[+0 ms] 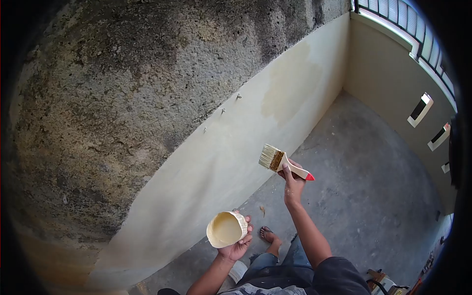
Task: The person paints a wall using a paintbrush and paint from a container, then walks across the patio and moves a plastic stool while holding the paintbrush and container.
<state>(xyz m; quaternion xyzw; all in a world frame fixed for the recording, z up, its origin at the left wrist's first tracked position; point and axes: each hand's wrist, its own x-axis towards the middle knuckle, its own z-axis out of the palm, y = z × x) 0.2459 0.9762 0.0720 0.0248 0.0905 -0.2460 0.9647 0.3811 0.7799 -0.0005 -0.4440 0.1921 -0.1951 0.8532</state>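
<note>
My right hand (293, 184) is closed round the pale wooden handle of a wide paintbrush (278, 160). The handle has a red tip, and the light bristles point up and left toward the wall. My left hand (238, 246) wraps round the side of a cut-open cup of paint (226, 230), which holds cream-coloured paint. In front of me stands a wall whose lower part is smooth and cream (206, 182), with a darker, damp-looking patch (290, 88) toward the far end. The bristles appear apart from the wall.
Rough, stained concrete (123, 88) covers the wall above the smooth band. Small metal pieces (239, 96) stick out near its edge. A grey concrete floor (364, 162) runs to a beige side wall (388, 69) with slots and a railing. A white bucket (237, 271) stands by my legs.
</note>
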